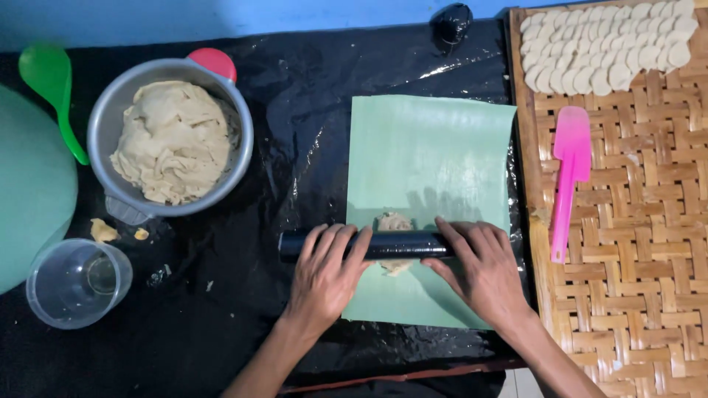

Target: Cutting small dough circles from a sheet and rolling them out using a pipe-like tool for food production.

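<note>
Both hands press flat on a black rolling pin (366, 245) lying across a pale green sheet (428, 169) near the tabletop's front edge; the left hand (324, 276) covers its left half, the right hand (483, 269) its right end, each grip spread with fingers open; a small dough piece (395, 222) sits under the pin's middle; a metal bowl of dough (173, 140) stands toward the back left; a pink spatula (569, 177) lies on the woven tray (634, 258) at the right edge.

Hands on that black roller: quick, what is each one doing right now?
Left hand: open, palm pressing flat on the black roller.
Right hand: open, palm pressing on the roller's other end, over the dough piece.
</note>
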